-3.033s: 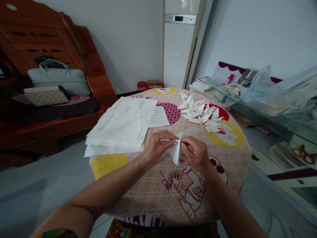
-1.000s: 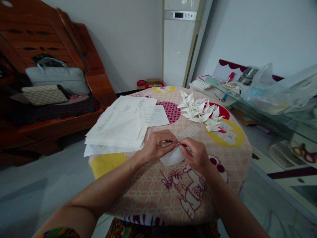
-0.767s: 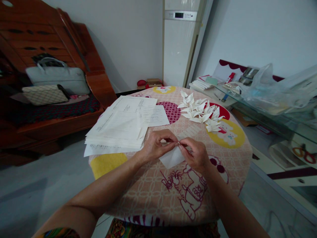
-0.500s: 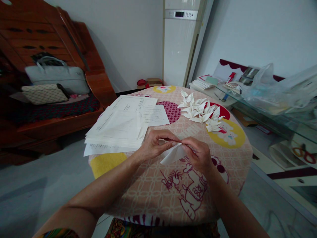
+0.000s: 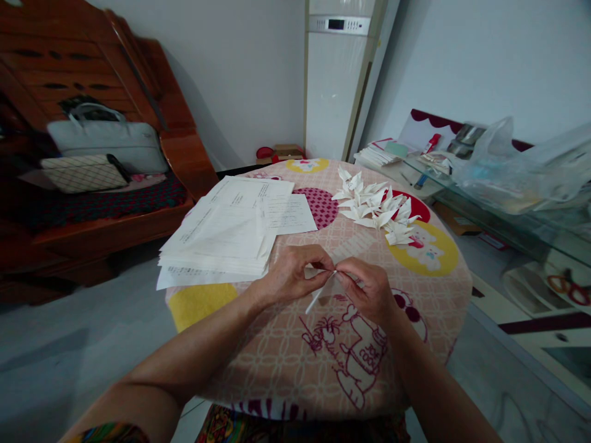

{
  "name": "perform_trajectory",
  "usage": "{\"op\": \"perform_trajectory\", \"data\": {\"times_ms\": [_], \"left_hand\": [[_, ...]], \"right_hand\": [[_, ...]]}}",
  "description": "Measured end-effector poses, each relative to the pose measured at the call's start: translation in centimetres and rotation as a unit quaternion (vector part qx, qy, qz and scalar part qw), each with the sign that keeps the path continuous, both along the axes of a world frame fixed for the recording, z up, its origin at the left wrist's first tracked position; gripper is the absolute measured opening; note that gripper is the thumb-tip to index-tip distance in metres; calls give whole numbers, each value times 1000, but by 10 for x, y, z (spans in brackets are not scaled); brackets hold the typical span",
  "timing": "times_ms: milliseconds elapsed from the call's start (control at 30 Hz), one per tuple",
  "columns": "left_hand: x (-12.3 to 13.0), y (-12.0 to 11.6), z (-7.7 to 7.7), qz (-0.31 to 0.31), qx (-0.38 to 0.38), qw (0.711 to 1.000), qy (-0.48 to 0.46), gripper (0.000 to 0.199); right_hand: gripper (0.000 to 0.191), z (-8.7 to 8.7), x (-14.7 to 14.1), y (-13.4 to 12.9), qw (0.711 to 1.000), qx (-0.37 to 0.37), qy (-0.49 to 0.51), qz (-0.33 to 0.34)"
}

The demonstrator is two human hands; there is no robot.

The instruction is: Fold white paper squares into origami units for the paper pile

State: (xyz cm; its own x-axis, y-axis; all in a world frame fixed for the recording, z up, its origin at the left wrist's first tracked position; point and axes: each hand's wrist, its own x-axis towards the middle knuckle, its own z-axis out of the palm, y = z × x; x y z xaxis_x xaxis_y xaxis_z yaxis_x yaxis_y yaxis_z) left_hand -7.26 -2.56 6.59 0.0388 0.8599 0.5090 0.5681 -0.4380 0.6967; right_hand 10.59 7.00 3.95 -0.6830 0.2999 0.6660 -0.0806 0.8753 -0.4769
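Between my two hands is a small piece of white folded paper, seen nearly edge-on as a thin strip slanting down to the left. My left hand pinches its top end between thumb and forefinger. Touching it there, my right hand pinches the same end from the other side. A group of folded white paper shapes with pointed tips lies beyond my right hand. To the left, a stack of printed sheets rests on the table, with a smaller printed sheet at its right edge.
The round table has a patterned pink cloth. At the right stands a glass shelf with plastic bags and papers. A wooden bench with a grey bag is at the left.
The folded paper has turned from showing a broad face to nearly edge-on. My fingertips have come closer together and slightly lower.
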Motion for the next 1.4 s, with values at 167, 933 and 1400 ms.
{"op": "perform_trajectory", "data": {"times_ms": [167, 933, 1400], "left_hand": [[-2, 3, 0, -24, -89, 991, -92, 14], [-23, 43, -63, 72, -317, 915, -238, 18], [-27, 35, -73, -17, -25, 986, 164, 28]], "right_hand": [[11, 3, 0, -3, 1000, -15, -7, -18], [14, -30, -10, 35, 839, -504, -189, -84], [17, -33, -11, 38, 929, -157, -272, -198]]}}
